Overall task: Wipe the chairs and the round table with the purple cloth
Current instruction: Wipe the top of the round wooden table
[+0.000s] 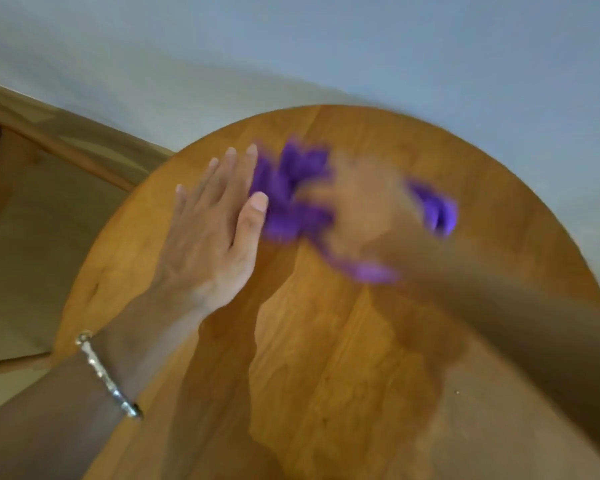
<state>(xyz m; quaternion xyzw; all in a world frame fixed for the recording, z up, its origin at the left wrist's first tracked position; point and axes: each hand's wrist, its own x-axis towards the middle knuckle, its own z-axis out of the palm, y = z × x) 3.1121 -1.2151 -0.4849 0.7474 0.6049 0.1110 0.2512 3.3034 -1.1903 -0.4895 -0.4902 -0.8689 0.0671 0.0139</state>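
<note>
Grip blurred, right hand point(357, 206) on purple cloth point(291, 188); left hand point(212, 230) flat beside

Smooth, lightly glossy wooden round table point(326, 341), soft purple cloth point(291, 188), shiny metal bracelet point(108, 375).

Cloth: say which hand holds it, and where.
The right hand covers the middle of the cloth; blur hides its grip. The left hand lies flat beside it.

Pale grey-white wall point(413, 46), soft even light
</note>
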